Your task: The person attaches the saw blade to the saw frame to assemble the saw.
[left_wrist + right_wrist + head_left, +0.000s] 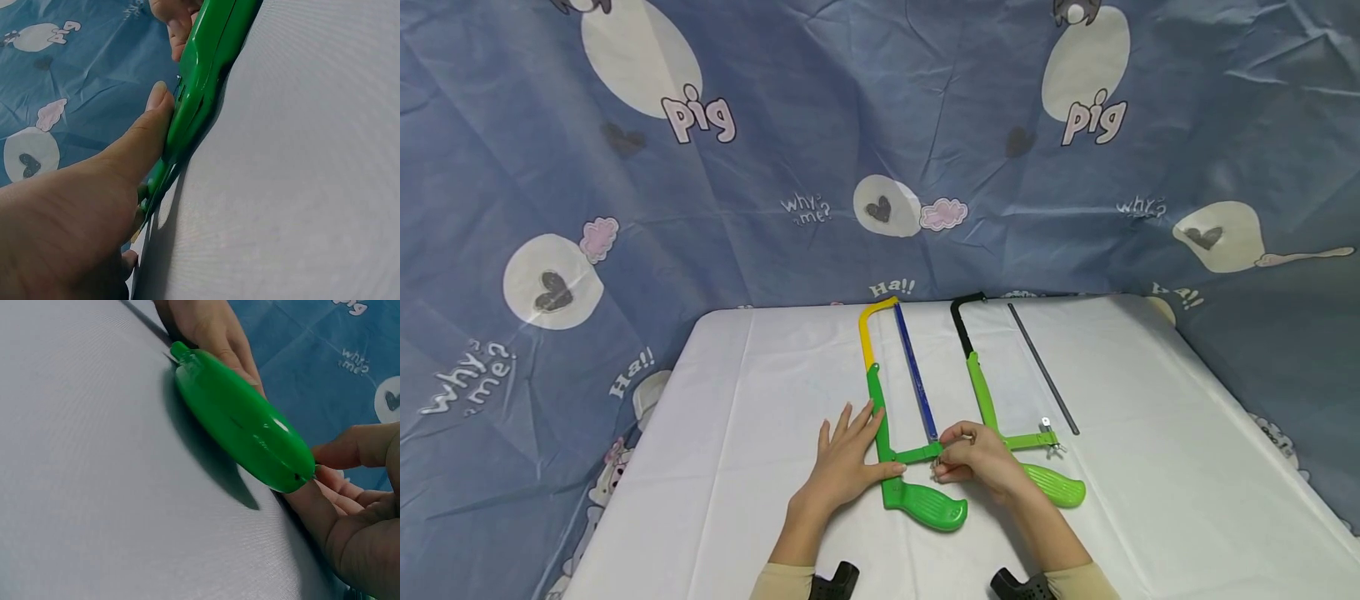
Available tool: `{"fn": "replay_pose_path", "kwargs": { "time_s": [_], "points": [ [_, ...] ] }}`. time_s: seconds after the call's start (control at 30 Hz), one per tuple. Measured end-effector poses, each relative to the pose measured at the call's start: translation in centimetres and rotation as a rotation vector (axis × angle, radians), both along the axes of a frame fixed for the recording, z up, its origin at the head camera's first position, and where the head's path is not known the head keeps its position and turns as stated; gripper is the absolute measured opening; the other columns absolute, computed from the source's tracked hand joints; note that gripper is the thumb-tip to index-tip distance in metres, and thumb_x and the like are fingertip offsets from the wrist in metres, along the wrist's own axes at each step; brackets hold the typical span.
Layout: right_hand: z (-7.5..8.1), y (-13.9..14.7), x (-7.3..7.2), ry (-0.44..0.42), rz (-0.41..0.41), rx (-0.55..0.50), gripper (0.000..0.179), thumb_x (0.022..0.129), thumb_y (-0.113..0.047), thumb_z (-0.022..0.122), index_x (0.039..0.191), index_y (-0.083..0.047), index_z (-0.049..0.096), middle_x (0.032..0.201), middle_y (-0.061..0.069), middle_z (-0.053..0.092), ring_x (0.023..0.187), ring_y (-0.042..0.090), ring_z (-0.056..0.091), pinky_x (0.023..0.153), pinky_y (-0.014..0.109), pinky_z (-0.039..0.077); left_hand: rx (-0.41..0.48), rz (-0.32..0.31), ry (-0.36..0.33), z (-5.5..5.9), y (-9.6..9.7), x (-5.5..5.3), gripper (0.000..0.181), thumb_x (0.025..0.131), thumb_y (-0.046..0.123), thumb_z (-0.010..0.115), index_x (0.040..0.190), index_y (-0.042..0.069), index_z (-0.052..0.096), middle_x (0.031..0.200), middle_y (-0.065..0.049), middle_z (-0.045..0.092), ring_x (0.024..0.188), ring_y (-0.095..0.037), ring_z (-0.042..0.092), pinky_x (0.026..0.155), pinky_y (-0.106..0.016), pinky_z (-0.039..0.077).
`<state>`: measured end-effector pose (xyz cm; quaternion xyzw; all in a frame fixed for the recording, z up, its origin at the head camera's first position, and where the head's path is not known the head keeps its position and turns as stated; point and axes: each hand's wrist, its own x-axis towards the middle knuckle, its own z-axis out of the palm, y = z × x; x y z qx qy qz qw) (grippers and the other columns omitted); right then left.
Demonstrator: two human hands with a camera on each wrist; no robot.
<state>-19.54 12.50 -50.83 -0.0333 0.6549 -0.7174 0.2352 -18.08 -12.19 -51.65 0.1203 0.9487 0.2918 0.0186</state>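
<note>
A hacksaw (pixel 932 506) with a green handle and yellow front lies on the white table, its blue blade (pixel 914 372) running along the frame's open side. My left hand (pixel 841 465) rests on the green frame with fingers spread, the thumb pressing near the handle's corner. At the near end of the blade, my right hand (pixel 979 457) pinches the small metal wing nut (pixel 934 470) at the tip of the green crossbar; the fingers mostly cover it. In the right wrist view the green handle (pixel 240 419) hides part of those fingertips.
Right of my right hand lies a second hacksaw (pixel 981 390), lime green and black, with a wing nut on its crossbar. A loose dark blade (pixel 1043 369) lies beyond it. Blue printed cloth (pixel 820 125) hangs behind the white table (pixel 760 417).
</note>
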Motion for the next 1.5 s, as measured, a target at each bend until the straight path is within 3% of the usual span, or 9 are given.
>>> {"fn": "replay_pose_path", "kwargs": {
  "time_s": [0.3,0.47,0.77,0.93,1.2,1.5],
  "points": [
    [-0.1,0.5,0.0,-0.032,0.050,-0.099,0.028,0.088,0.009,0.054,0.114,0.013,0.044,0.076,0.011,0.071,0.071,0.019,0.075,0.075,0.035,0.062,0.006,0.005,-0.005,0.1,0.0,0.2,0.096,0.080,0.065,0.070,0.156,0.019,0.034,0.166,-0.003,0.024,0.156,-0.037,0.007,0.120,-0.066,-0.002],
    [0.0,0.4,0.3,-0.015,0.055,-0.071,0.025,0.090,0.008,0.052,0.113,0.013,0.044,0.077,0.011,0.071,0.072,0.019,0.075,0.075,0.034,0.062,0.006,0.009,-0.007,0.1,0.0,0.4,0.096,0.079,0.065,0.070,0.156,0.019,0.035,0.166,-0.002,0.024,0.156,-0.036,0.008,0.120,-0.066,-0.001],
    [0.9,-0.4,0.8,0.083,0.018,0.122,0.019,0.089,0.006,0.054,0.107,0.012,0.051,0.078,0.016,0.070,0.070,0.020,0.071,0.070,0.037,0.063,-0.005,0.001,0.005,0.0,-0.1,0.2,0.096,0.080,0.067,0.068,0.156,0.018,0.034,0.166,-0.002,0.024,0.156,-0.037,0.007,0.120,-0.067,-0.001],
    [1.2,-0.8,1.1,0.198,0.026,0.269,0.015,0.087,0.005,0.055,0.101,0.010,0.055,0.079,0.019,0.069,0.069,0.021,0.070,0.066,0.035,0.062,-0.006,0.000,-0.001,0.0,0.0,0.2,0.097,0.080,0.070,0.066,0.156,0.020,0.033,0.166,-0.001,0.023,0.156,-0.035,0.006,0.120,-0.066,-0.002],
    [1.8,-1.6,1.4,0.426,0.010,0.633,0.011,0.080,0.002,0.060,0.088,-0.006,0.061,0.062,0.000,0.059,0.054,0.012,0.056,0.050,0.025,0.045,-0.006,0.008,-0.006,0.1,0.1,0.2,0.097,0.080,0.071,0.065,0.156,0.020,0.034,0.166,-0.001,0.023,0.156,-0.034,0.005,0.120,-0.066,-0.002],
    [1.9,-2.0,1.5,0.516,-0.010,0.789,0.014,0.081,0.001,0.064,0.086,-0.012,0.060,0.060,-0.003,0.050,0.053,0.011,0.043,0.048,0.023,0.033,-0.003,0.008,0.001,0.3,0.1,0.3,0.096,0.080,0.071,0.065,0.156,0.020,0.034,0.166,-0.002,0.023,0.156,-0.035,0.006,0.120,-0.066,-0.002]
  ]
}}
